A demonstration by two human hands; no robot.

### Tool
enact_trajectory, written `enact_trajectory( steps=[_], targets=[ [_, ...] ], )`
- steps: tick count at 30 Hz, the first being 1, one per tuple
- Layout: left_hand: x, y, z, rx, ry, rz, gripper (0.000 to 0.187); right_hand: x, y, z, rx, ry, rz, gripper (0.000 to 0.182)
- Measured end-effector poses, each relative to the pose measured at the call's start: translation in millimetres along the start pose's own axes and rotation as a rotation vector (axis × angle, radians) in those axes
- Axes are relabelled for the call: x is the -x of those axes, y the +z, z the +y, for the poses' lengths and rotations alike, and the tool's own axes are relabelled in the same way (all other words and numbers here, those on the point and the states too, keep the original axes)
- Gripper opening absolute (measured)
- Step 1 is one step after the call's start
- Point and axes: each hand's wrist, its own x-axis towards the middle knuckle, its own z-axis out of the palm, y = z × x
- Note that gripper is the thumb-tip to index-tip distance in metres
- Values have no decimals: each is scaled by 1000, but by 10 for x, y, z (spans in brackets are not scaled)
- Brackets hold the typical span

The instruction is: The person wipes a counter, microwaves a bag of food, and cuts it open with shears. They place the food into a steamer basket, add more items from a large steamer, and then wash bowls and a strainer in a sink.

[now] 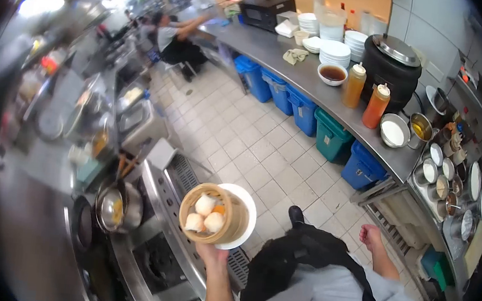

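Observation:
My left hand (213, 255) holds a white plate (250, 208) from below, its fingers mostly hidden under it. On the plate stands a round bamboo steamer (237, 218), lidless and seen tilted. Inside are several pale dumplings (205, 206) with a bit of orange among them. My right hand (370, 237) hangs at my other side, loosely closed, with nothing visible in it.
A stove (156, 263) with pans (112, 208) runs along my left. On the right is a steel counter (293, 72) holding sauce bottles (354, 86), stacked plates (335, 53) and a black soup pot (394, 72). Bins (300, 110) stand beneath. Farther along the tiled floor (242, 133) sits a person (173, 38).

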Motion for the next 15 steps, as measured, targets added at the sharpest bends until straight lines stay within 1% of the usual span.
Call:
enact_trajectory(
  steps=[1, 2, 3, 4, 5, 6, 7, 8, 9, 10, 11, 12, 14, 15],
  targets=[
    [-149, 120, 31, 96, 15, -83, 47, -290, 198, -87, 82, -13, -83, 17],
    [-257, 428, 114, 23, 46, -51, 46, -617, 389, -227, 164, -29, -165, 19],
    [-417, 466, 149, 35, 55, -27, 47, -843, 720, -379, 176, -70, -134, 22],
    [-635, 536, 160, 62, 75, -10, 49, -1075, 1224, -768, 190, -128, -110, 24],
    [-887, 662, 186, 56, 84, -11, 49, -1229, 1709, -1117, 219, -185, -140, 24],
    [-1051, 700, 241, 4, 90, 61, 49, -1381, 2172, -1467, 274, -288, -223, 21],
    [-1187, 730, 273, -36, 94, 138, 49, -1679, 2593, -1680, 300, -352, -327, 21],
    [-1321, 813, 306, -25, 100, 159, 49, -1713, 3098, -1978, 324, -351, -336, 22],
    [-1498, 950, 334, -11, 113, 139, 46, -1700, 3681, -2264, 342, -362, -341, 22],
    [-1714, 1063, 361, 2, 125, 113, 44, -1661, 4169, -2507, 362, -398, -391, 23],
    [-1961, 1004, 351, -14, 130, 116, 44, -1583, 4557, -2683, 382, -435, -439, 24],
    [-2262, 1057, 330, 1, 133, 117, 44, -1589, 4963, -2807, 392, -447, -442, 24],
    [-2798, 1097, 301, 10, 124, 23, 44, -1642, 5621, -2930, 474, -463, -571, 27],
    [-3053, 1164, 310, 148, 90, -54, 44, -1717, 5798, -2918, 486, -454, -573, 27]
  ],
)
